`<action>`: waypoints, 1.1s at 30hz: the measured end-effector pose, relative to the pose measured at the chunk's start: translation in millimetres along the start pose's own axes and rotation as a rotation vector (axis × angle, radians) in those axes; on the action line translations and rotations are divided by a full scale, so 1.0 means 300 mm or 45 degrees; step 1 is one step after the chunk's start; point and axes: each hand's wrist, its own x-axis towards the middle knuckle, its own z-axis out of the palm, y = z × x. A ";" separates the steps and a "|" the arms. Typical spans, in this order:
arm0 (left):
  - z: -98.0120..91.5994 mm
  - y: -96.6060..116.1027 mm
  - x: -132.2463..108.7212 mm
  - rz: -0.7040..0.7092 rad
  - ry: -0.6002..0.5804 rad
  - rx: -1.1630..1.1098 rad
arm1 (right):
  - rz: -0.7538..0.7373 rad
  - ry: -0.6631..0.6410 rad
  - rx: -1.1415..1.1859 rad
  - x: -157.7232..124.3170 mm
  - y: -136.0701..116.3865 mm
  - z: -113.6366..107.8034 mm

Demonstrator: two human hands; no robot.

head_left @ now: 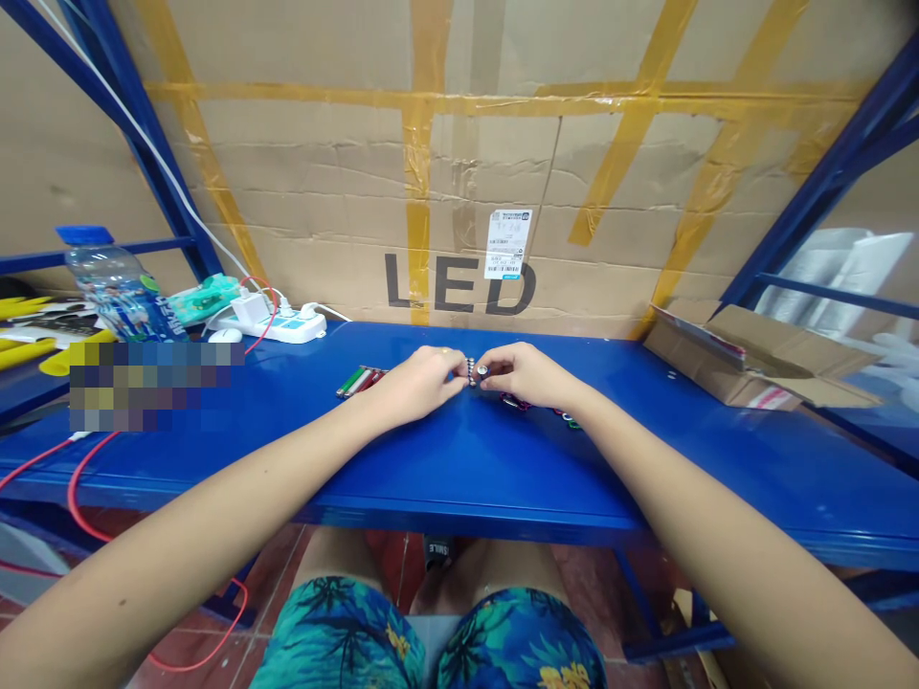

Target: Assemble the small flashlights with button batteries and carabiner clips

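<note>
My right hand [527, 373] pinches a small round metal piece [482, 370] with a dark centre between thumb and fingertips. Facing it, my left hand [429, 385] has its fingers curled together; what they hold, if anything, is hidden. A short row of small shiny metal pieces [471, 372] lies between the two hands, right at the left fingertips. Several slim tubes in green, silver and red [359, 381] lie side by side left of my left hand, partly covered by it. Under my right wrist are small dark and red metal items [513, 402] and some coloured rings [570, 419].
All this is on a blue metal table [459, 459] backed by a large taped cardboard box [345, 191]. Left stand a water bottle [119, 287], a white power strip [287, 325] and red cables [76, 488]. An open carton [753, 359] sits at the right.
</note>
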 end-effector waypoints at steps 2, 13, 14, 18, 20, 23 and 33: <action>0.001 0.004 0.001 0.102 0.211 -0.031 | 0.003 -0.002 0.021 -0.001 -0.008 0.001; 0.006 0.007 0.004 0.374 0.341 -0.144 | -0.022 -0.043 0.066 -0.005 -0.023 0.010; 0.003 0.008 0.004 0.366 0.336 -0.163 | -0.011 -0.048 0.075 -0.005 -0.022 0.010; -0.016 0.019 -0.002 0.315 0.254 -0.211 | 0.036 -0.083 0.131 -0.007 -0.022 0.012; -0.027 0.022 -0.004 0.320 0.210 -0.213 | 0.044 -0.102 0.156 -0.007 -0.023 0.014; -0.037 0.022 -0.006 0.351 0.194 -0.211 | 0.052 -0.113 0.182 -0.008 -0.029 0.017; -0.030 0.005 -0.004 0.404 0.208 -0.181 | 0.042 -0.127 0.198 -0.011 -0.039 0.015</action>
